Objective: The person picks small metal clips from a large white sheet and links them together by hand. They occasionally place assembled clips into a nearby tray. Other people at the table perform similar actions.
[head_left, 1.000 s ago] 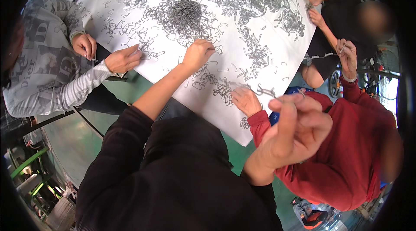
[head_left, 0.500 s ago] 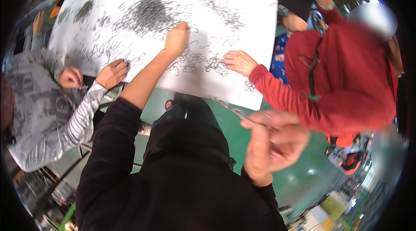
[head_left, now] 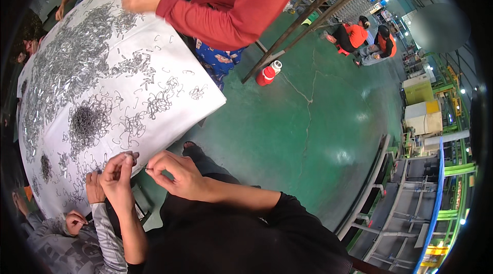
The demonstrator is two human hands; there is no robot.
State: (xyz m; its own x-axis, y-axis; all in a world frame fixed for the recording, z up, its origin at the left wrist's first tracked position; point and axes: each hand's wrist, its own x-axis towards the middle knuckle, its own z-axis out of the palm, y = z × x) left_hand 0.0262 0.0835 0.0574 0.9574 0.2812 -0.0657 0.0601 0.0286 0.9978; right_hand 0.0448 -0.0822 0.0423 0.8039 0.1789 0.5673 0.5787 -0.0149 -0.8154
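My left hand (head_left: 120,174) is raised by the near edge of the white-covered table (head_left: 197,115), thumb and fingers pinched together. What it grips is hidden, though something dark shows at the fingertips. Just to its right, my right hand (head_left: 177,175) is closed in a pinch on a small metal piece (head_left: 149,168), its tip turned toward the left hand. A gap separates the two hands. Beyond them on the table lie loose curved wire hooks (head_left: 134,126) and a dense dark heap of hooks (head_left: 88,121). A broad spread of shiny small metal pieces (head_left: 72,50) covers the far part.
Close on my left, a co-worker's hand (head_left: 95,187) and striped sleeve (head_left: 109,228) are at the table. Across the corner a person in a red top (head_left: 226,14) works. A red bottle (head_left: 267,75) stands on the green floor (head_left: 303,135) beside slanted posts (head_left: 303,22).
The view has swung right. My left hand has left the hooks on the table, and my right hand has come in beside it. The chain hanging from my right hand no longer shows.
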